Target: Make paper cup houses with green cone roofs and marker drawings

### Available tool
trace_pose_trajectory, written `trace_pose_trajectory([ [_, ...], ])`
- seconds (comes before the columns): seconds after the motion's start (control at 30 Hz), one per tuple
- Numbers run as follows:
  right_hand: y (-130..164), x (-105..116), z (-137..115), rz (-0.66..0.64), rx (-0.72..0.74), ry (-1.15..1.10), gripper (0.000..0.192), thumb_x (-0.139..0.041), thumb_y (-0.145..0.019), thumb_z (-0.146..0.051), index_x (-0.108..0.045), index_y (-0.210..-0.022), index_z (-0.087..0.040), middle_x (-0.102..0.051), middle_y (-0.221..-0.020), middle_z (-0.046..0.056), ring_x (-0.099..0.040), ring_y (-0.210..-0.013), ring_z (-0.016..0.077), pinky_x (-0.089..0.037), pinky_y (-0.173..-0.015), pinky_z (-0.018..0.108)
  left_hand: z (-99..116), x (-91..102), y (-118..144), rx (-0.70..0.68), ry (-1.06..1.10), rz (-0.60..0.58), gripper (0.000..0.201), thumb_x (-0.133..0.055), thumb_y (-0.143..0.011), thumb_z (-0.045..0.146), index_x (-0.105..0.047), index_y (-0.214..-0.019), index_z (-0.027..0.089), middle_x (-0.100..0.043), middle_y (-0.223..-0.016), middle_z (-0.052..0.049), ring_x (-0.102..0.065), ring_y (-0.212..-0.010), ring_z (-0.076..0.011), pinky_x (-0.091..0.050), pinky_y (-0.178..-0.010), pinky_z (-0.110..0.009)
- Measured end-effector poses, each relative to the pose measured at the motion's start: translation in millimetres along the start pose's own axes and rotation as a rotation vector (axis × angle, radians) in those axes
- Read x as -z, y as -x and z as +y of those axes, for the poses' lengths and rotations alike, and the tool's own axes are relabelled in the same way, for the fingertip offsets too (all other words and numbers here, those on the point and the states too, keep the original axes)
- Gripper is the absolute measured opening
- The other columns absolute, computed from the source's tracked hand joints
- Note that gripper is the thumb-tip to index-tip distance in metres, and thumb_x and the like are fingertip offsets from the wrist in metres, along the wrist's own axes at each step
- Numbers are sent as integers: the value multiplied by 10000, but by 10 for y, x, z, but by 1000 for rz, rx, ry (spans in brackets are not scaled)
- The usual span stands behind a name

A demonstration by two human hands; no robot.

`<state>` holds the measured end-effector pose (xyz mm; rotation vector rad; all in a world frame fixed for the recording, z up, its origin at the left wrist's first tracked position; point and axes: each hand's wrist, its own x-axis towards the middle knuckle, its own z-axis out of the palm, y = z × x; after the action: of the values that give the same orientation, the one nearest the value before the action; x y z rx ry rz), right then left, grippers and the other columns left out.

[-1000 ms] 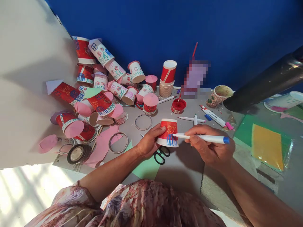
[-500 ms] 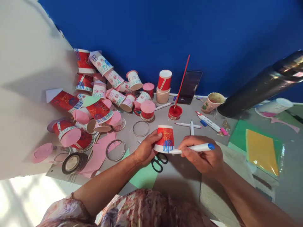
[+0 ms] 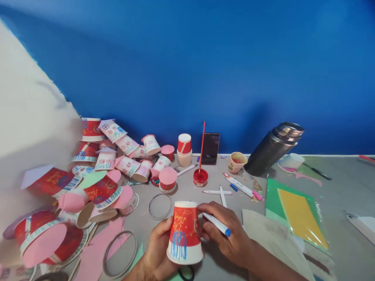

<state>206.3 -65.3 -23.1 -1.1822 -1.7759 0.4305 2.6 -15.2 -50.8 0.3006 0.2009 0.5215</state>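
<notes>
A blue wall (image 3: 187, 70) fills the whole upper half of the frame, and a grey table (image 3: 345, 187) runs across the bottom. Over on the left there's a big messy pile of decorated paper cups (image 3: 99, 175), red and white ones with pink paper discs stuck on them, tumbled on their sides.

Right of centre a dark steel flask (image 3: 271, 150) leans over on the table, and below it lies a green sheet with a yellow sheet (image 3: 295, 214) on top, in a clear sleeve by the look of it.

Bottom centre is where the action is. The left hand (image 3: 156, 251) is wrapped around an upside-down red paper cup (image 3: 185, 234), fingers round its left side, rim down, with blue scribble lines near the white band at the rim. The cup is held up off the table, just in front of the person. The right hand (image 3: 225, 234) touches the cup's right side and has a white marker with a blue cap (image 3: 216, 224) pinched in its fingers, cap end pointing lower right.

Further back, mid-frame: a small stack of cups (image 3: 184, 150), a dark phone (image 3: 210, 148) propped against the wall, a little red paint pot (image 3: 200, 177) with a red brush (image 3: 202, 144) standing in it, a paint-smeared cup (image 3: 237, 162), and a few loose markers (image 3: 238, 186). Two loose ring-shaped cup rims (image 3: 159, 206) lie flat on the table left of the hands.
</notes>
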Motion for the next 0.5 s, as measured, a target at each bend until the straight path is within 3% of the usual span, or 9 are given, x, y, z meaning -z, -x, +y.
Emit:
trace_pose_trajectory([
  [0.1, -10, -49, -18, 3, -4, -6, 358, -521, -989, -345, -580, -1342, -321, -792, -1005, 50, -765, -881, 268, -630, -772, 377, 13, -46, -29, -39, 30, -13, 468, -579, -954, 456, -746, -1216, 107, -783, -1097, -163, -735, -971, -327, -587, -782, -453],
  [0.2, -37, -11, -45, -30, 13, 11, 626, -617, -905, -331, -436, -1483, -490, -777, -1212, 0, -775, -986, 326, -670, -764, 428, 50, -65, -57, -32, 26, -5, 467, -589, -948, 483, -781, -1126, 96, -783, -994, -178, -737, -876, -301, -572, -755, -411],
  [0.3, -147, 175, -9, -189, -41, 101, 765, -655, -804, -219, -440, -1503, -441, -821, -994, 0, -776, -730, 294, -634, -594, 399, 92, -41, -62, -48, 40, 48, 444, -646, -909, 453, -773, -1145, 100, -771, -995, -168, -719, -872, -291, -554, -755, -402],
  [0.33, -224, 275, 35, -254, -51, 168, 708, -651, -778, -193, -530, -1449, -382, -816, -870, -2, -757, -669, 268, -600, -560, 371, 104, -30, -60, -57, 45, 64, 447, -653, -900, 444, -763, -1175, 110, -766, -1016, -161, -712, -890, -296, -549, -756, -406],
  [0.4, -455, 510, 183, -268, -222, 386, 422, -643, -814, -199, -705, -1205, -347, -811, -892, -21, -747, -707, 205, -557, -633, 315, 120, -11, -54, -54, 21, 78, 497, -647, -895, 459, -738, -1233, 107, -755, -1018, -171, -702, -898, -304, -537, -770, -408],
  [0.5, -940, 845, 513, -19, -467, 591, 196, -582, -924, -331, -697, -1050, -234, -770, -832, 11, -702, -720, 194, -465, -634, 295, 125, 15, -52, -13, -43, 81, 549, -641, -891, 479, -721, -1265, 85, -749, -974, -196, -702, -897, -305, -526, -801, -399],
])
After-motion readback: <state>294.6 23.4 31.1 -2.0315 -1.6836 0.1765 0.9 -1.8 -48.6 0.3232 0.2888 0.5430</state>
